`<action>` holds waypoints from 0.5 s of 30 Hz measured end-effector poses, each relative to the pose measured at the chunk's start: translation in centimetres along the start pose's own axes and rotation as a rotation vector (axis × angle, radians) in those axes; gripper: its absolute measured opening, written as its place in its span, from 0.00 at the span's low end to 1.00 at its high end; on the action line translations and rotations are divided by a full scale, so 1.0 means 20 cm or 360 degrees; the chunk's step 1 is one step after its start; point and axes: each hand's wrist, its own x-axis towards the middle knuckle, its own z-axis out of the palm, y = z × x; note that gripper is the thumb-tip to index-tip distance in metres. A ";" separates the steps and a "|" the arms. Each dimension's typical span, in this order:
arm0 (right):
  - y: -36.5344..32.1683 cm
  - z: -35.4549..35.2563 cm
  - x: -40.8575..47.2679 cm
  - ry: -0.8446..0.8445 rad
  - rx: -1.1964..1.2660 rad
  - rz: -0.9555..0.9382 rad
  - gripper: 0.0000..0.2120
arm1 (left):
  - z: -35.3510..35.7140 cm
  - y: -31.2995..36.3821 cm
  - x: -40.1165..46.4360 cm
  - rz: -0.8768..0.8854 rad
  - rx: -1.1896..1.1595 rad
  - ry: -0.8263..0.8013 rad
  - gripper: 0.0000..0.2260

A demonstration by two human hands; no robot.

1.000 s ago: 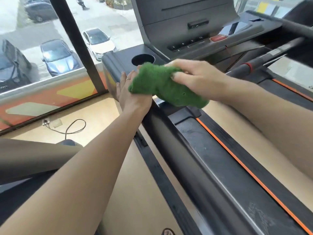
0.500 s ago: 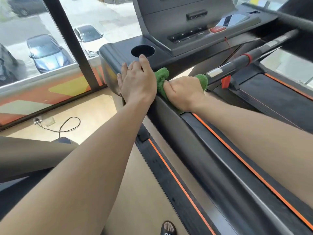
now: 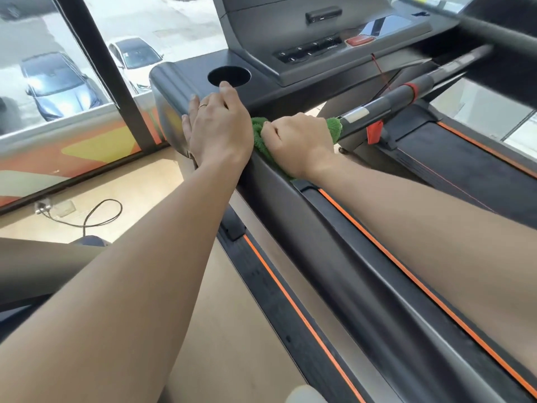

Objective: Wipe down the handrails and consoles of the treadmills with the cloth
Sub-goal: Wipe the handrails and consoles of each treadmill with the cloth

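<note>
A dark grey treadmill fills the view. Its left handrail [image 3: 334,251] runs from the lower right up to the console [image 3: 273,33]. My right hand [image 3: 299,144] grips a green cloth [image 3: 260,135] and presses it on the top end of this handrail, just below the console. Most of the cloth is hidden under the hand; green edges show on both sides. My left hand [image 3: 216,123] rests flat on the console's left corner, fingers straight, one fingertip at the rim of the round cup holder [image 3: 229,76].
A grey inner grip bar [image 3: 406,97] with a red ring runs right of the cloth, a red safety clip [image 3: 374,132] hanging from it. Console buttons [image 3: 308,50] lie above. A window [image 3: 87,68] stands left; a cable [image 3: 96,213] lies on the floor.
A second ago my right hand held the cloth up in the air by the left hand. It has since come down onto the handrail and closed over the cloth; my left hand shifted slightly up the console.
</note>
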 end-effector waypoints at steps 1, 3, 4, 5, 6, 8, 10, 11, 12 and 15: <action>0.00 0.03 -0.03 0.0178 0.0003 -0.0038 0.22 | 0.00 0.00 0.00 0.0001 0.0013 0.0001 0.25; 0.01 0.09 -0.08 0.0547 0.0065 -0.0143 0.18 | 0.00 0.01 0.00 0.0002 0.0038 0.0007 0.25; 0.02 0.12 -0.10 0.0694 0.0120 -0.0189 0.16 | 0.00 0.01 0.00 -0.0001 0.0044 0.0011 0.25; 0.03 0.15 -0.11 0.0790 0.0181 -0.0217 0.16 | 0.00 0.01 0.00 -0.0001 0.0045 0.0013 0.25; 0.06 0.17 -0.12 0.0859 0.0222 -0.0236 0.16 | 0.00 0.01 -0.01 -0.0001 0.0044 0.0011 0.25; 0.08 0.20 -0.16 0.0908 0.0288 -0.0302 0.17 | -0.01 0.01 -0.01 -0.0002 0.0036 0.0009 0.25; 0.09 0.21 -0.20 0.0908 0.0341 -0.0372 0.18 | -0.01 0.02 -0.01 -0.0011 0.0046 0.0027 0.25; 0.10 0.21 -0.22 0.0909 0.0346 -0.0395 0.19 | -0.01 0.02 -0.02 -0.0019 0.0058 0.0030 0.25; 0.10 0.20 -0.21 0.0922 0.0342 -0.0411 0.19 | -0.02 0.02 -0.02 -0.0013 0.0064 0.0031 0.25; 0.11 0.17 -0.17 0.0798 0.0285 -0.0443 0.16 | -0.02 0.04 -0.04 -0.0035 0.0171 0.0038 0.25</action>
